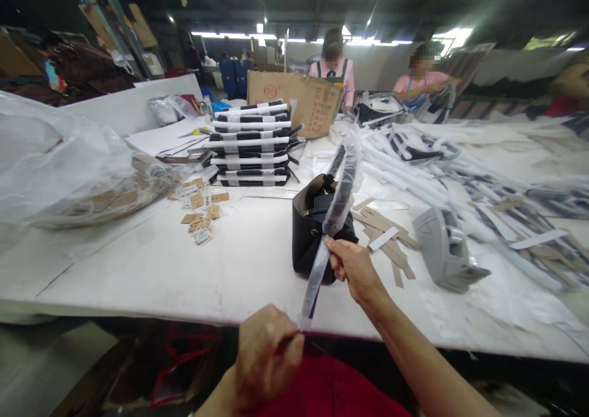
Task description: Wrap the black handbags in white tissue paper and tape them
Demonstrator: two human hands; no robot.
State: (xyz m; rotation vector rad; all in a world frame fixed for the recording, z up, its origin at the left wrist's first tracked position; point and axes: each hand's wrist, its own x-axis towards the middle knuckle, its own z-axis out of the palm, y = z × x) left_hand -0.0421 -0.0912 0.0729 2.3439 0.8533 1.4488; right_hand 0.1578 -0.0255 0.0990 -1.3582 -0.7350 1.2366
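A black handbag (304, 239) stands on the white table in front of me, its top open. From it rises a strap (339, 199) covered in clear plastic wrap, which arches up and comes down toward me. My right hand (352, 263) pinches the wrapped strap beside the bag's near side. Closer to my body, my left hand (269, 349) is closed on the lower end of the same strap, just past the table's front edge. Its fingertips are partly hidden and slightly blurred.
Left of the bag lie several brown tags (197, 211). A stack of black bags with white strips (253, 144) stands behind, near a cardboard box (294, 95). Right are cardboard strips (391, 239), a grey tape dispenser (444, 248) and heaped wrapped straps. Two people work across the table (138, 270).
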